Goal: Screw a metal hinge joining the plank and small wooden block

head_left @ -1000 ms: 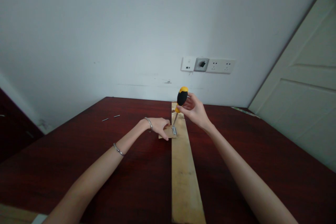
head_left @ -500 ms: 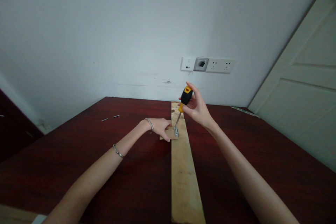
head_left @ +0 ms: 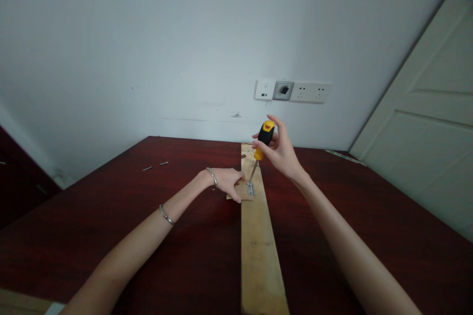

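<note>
My right hand (head_left: pixel 280 153) is closed round the black and yellow handle of a screwdriver (head_left: pixel 263 139), held nearly upright. Its metal tip rests on a small silver hinge (head_left: pixel 251 188). The hinge lies where a small wood block (head_left: pixel 240 191) meets a long pale wooden plank (head_left: pixel 258 236) that runs down the middle of the dark red table (head_left: pixel 111 226). My left hand (head_left: pixel 229 181) lies on the small block with fingers bent, pressing it down beside the plank. Bracelets circle my left wrist and forearm.
Two small nails or screws (head_left: pixel 154 166) lie on the table at the far left. A white wall with a row of sockets (head_left: pixel 292 91) stands behind the table. A pale door (head_left: pixel 424 123) is at the right.
The screwdriver handle has shifted a little to the right and turned in my right hand. My left hand and the small block have slid slightly nearer and to the right.
</note>
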### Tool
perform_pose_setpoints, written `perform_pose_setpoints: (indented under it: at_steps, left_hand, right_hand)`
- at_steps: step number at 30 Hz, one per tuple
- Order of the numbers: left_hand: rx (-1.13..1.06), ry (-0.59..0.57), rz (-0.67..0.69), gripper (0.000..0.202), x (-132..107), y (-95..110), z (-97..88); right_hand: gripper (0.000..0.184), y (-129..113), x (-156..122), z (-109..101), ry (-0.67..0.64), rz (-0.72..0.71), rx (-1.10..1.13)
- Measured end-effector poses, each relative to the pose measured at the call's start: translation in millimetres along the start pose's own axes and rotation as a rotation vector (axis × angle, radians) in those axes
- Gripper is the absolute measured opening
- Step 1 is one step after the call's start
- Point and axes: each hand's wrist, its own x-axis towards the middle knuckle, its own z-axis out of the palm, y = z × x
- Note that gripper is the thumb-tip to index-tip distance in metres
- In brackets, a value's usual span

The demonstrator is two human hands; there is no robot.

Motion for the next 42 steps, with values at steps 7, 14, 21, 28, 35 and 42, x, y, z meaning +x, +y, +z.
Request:
perform_pose_setpoints:
  at_steps: [7, 14, 21, 28, 35, 42]
  left_hand:
    - [0.005, -0.005, -0.003, 0.071, 0, 2, -0.3]
    - [-0.019, 0.036, 0.017, 0.068, -4, 5, -2.3]
    - [-0.027, 0.049, 0.019, 0.067, -4, 5, -2.5]
    - [-0.014, 0.041, 0.021, 0.066, -5, 8, -2.0]
    - [-0.008, 0.056, 0.023, 0.064, -3, 5, -1.6]
    - [0.006, 0.091, 0.033, 0.064, -5, 4, -2.6]
  right_hand:
    - [0.058, -4, 3, -2, 0.049, -0.046, -0.044]
    - [0.078, -18, 3, -6, 0.061, -0.048, -0.015]
    - [0.054, -22, 3, -11, 0.025, -0.109, -0.083]
    - [0.043, -17, 6, -7, 0.101, -0.11, -0.066]
    - [0.054, -15, 8, -9, 0.135, -0.094, -0.072]
    - [0.054, -14, 19, -12, 0.115, -0.123, -0.108]
